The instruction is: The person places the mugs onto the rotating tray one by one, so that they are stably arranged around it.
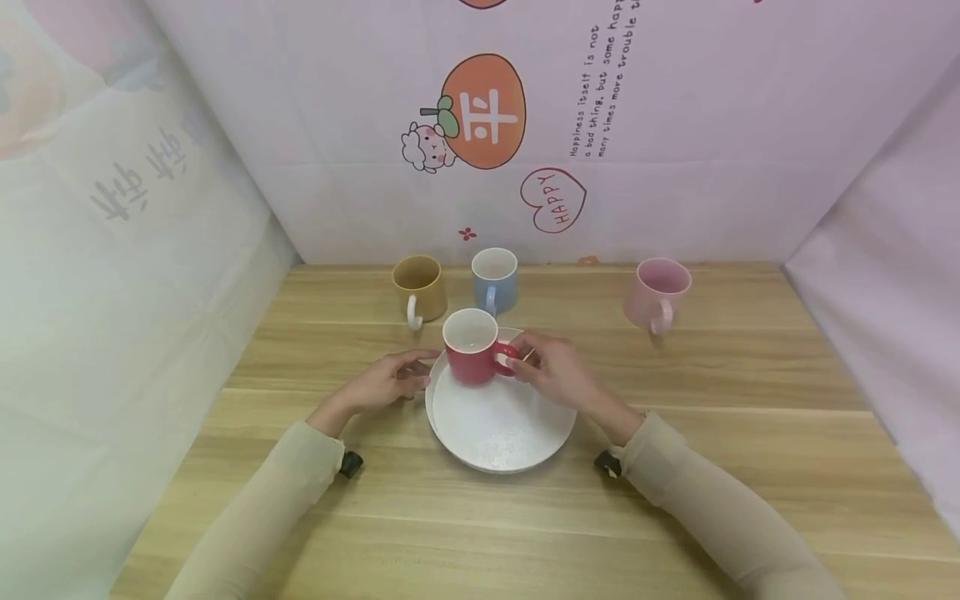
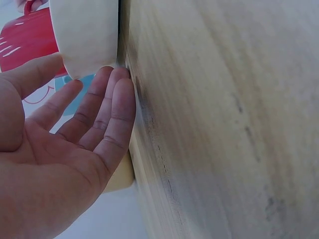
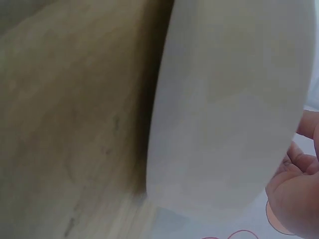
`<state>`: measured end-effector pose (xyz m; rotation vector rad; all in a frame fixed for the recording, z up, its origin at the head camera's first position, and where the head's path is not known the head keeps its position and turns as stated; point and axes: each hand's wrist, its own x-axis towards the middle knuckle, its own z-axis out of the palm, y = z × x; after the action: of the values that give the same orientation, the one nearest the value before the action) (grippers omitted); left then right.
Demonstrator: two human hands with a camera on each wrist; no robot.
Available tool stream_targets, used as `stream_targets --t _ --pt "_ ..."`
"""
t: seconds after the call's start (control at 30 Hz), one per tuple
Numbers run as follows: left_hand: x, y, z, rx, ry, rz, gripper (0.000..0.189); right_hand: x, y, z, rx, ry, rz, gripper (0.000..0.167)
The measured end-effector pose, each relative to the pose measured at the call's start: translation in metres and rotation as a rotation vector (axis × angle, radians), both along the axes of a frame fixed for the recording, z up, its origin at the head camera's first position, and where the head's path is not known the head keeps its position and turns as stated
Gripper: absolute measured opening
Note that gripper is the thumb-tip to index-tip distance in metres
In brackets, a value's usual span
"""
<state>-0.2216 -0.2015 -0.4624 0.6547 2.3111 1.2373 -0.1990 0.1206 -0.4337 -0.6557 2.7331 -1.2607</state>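
Observation:
A red mug (image 1: 470, 365) with a white inside stands upright at the back left of a round white tray (image 1: 502, 429). My right hand (image 1: 558, 368) pinches its handle between thumb and fingers, reaching across the tray's right side. In the right wrist view the tray's side wall (image 3: 229, 109) hides most of that hand. On the other side, my left hand (image 1: 381, 383) lies at the tray's left rim, fingers loosely extended. The left wrist view shows its fingertips (image 2: 122, 99) right by the tray wall (image 2: 87, 35), palm facing the tray.
Behind the tray stand a mustard mug (image 1: 427, 298) with a white handle and a light blue mug (image 1: 504, 292). A pink mug (image 1: 651, 302) is farther right. All are on the wooden table (image 1: 450, 550), which printed white cloth (image 1: 337, 108) encloses at the back and sides.

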Motion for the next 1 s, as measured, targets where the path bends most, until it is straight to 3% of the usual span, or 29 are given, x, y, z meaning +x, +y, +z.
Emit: stream_targets --t 0.67,0.87,1.0 --pt "0.000 0.000 0.000 -0.008 0.015 0.007 0.050 -0.003 -0.004 -0.004 0.046 -0.023 0.036 0.012" --pt "0.000 0.000 0.000 -0.010 0.032 -0.002 0.050 -0.008 -0.003 0.001 0.052 -0.070 0.059 0.017" --pt "0.000 0.000 -0.001 0.003 0.032 -0.004 0.051 -0.009 -0.002 0.006 0.063 -0.050 0.103 0.021"
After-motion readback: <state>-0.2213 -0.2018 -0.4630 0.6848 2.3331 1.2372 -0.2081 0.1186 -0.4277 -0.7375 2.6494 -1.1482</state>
